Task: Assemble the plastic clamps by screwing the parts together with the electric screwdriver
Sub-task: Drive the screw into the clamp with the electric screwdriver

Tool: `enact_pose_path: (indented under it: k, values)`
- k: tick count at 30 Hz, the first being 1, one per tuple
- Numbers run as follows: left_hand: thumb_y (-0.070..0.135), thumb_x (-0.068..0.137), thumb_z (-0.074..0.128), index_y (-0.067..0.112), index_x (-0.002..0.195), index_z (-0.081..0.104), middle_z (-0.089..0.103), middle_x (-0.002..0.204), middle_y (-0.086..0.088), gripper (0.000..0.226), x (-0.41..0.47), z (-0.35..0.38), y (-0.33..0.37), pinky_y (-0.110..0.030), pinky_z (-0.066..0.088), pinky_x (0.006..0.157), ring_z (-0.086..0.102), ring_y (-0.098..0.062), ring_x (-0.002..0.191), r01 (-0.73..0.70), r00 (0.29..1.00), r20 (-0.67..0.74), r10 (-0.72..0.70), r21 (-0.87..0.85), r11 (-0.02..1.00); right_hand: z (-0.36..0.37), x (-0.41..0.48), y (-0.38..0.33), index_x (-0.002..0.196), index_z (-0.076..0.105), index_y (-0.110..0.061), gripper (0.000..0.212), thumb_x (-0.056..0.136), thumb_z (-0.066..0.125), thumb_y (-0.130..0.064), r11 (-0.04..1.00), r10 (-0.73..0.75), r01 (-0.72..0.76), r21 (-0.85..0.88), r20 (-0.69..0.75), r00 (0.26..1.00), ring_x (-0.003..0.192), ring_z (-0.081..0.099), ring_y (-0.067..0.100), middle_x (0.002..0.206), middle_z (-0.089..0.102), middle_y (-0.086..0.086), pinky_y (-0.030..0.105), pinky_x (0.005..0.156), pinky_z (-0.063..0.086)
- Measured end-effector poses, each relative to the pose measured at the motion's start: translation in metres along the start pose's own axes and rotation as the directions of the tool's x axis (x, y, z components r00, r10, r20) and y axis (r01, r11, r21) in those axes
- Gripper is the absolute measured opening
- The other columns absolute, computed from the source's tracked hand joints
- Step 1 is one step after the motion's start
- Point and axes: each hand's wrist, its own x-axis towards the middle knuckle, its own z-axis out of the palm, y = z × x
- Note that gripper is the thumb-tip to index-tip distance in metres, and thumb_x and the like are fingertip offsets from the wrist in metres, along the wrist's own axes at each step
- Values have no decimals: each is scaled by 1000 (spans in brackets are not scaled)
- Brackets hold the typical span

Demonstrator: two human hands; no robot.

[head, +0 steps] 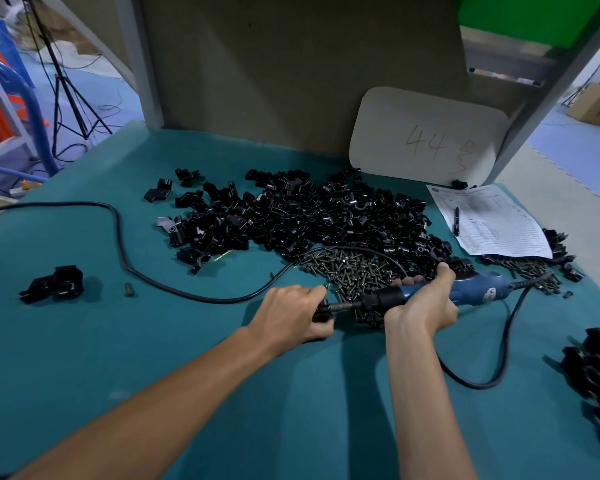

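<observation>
Left hand (291, 315) grips a clamp (323, 317) so it can't spin — right hand (425, 306) wraps the electric screwdriver (475, 289), bit into it; screws (354, 271) heaped just beyond, prob. for quick reach.

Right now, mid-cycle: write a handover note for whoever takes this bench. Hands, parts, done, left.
Left hand grips a black clamp down on the table.
Right hand holds the electric screwdriver, its bit lying level into that clamp.
Loose clamp parts are piled behind the hands, with the screws heaped in front of them.
Done: possibly the black clusters at far left and at the right edge; I cannot confirm they are assembled.
Left: finish this screw, then work through the large pile.
</observation>
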Motion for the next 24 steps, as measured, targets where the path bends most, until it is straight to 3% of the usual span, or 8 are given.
enact_pose_path:
  k: [7,10,12,14,16,18,20,24]
  values:
    - [52,82,59,23,73,41,42,52,14,35,0,0,1,-24,27,42,41,-11,41,13,999,30,-10,-95,995,3,-1,-14,104,56,-11,48,81,83,-43,999,22,-25,26,122,992,50,57,17,68,58,2,30,54,54]
    - [52,81,62,22,71,44,47,51,11,36,-2,1,-1,-27,39,42,45,-12,42,51,998,-24,-54,-134,990,5,5,-29,109,52,-12,47,84,82,-37,1000,-24,22,15,148,989,54,59,16,74,60,4,31,58,56]
    - [54,82,60,19,71,47,49,51,9,39,-2,2,-2,-31,43,43,47,-14,44,61,997,-39,-66,-126,990,3,17,-46,110,48,-13,42,86,80,-26,994,-40,59,-87,205,978,60,61,18,80,62,5,32,59,58]
    - [57,85,57,17,75,49,52,54,7,42,0,5,-1,-32,44,44,49,-15,47,51,998,-38,-55,-96,994,-5,29,-61,117,48,-12,41,88,77,-16,930,26,92,-356,313,949,70,67,24,93,65,8,36,63,63]
    - [59,89,57,16,81,50,55,60,5,44,1,7,-1,-33,44,47,49,-16,52,51,998,-42,-54,-71,996,-23,38,-67,114,54,-12,33,91,75,-21,741,99,195,-642,393,914,74,68,28,99,65,11,39,67,63]
    - [60,91,55,17,87,49,57,69,4,44,1,7,-1,-31,41,51,48,-15,60,63,997,-39,-65,-55,996,-41,43,-62,107,59,-14,27,92,74,-31,413,85,400,-818,473,877,74,64,27,94,64,14,41,67,55]
    - [61,93,54,20,88,43,57,75,5,43,2,6,0,-30,35,56,44,-13,67,53,998,-43,-54,-32,998,-52,45,-54,103,60,-14,30,92,72,-39,127,68,517,-846,528,847,77,62,28,90,65,13,44,72,53]
    - [55,87,68,17,83,52,58,72,5,42,2,1,3,-24,31,54,46,-13,63,-7,992,-126,9,15,1000,-56,44,-41,114,61,-7,47,92,68,-49,-219,74,569,-793,568,820,96,57,35,101,66,13,42,86,42]
